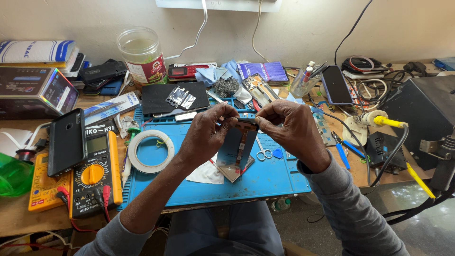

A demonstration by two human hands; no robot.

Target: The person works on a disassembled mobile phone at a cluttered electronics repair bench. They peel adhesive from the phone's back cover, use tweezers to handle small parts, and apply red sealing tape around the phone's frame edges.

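My left hand (204, 135) and my right hand (290, 130) both grip the top edge of a phone display panel (237, 149), held tilted above the blue work mat (265, 182). The panel's back faces me, bluish with a flex strip down its middle. My fingertips pinch its upper corners. Under the panel lie a white sheet (204, 174) and a dark flat part. Small scissors (263, 152) and a blue pick (277, 153) rest on the mat just below my right hand.
A tape roll (150, 151) sits on the mat's left. A yellow multimeter (95, 173) and a black phone (66, 141) lie further left. A glass jar (142, 56), phones and parts crowd the back. A soldering iron (379, 121) and cables stand at the right.
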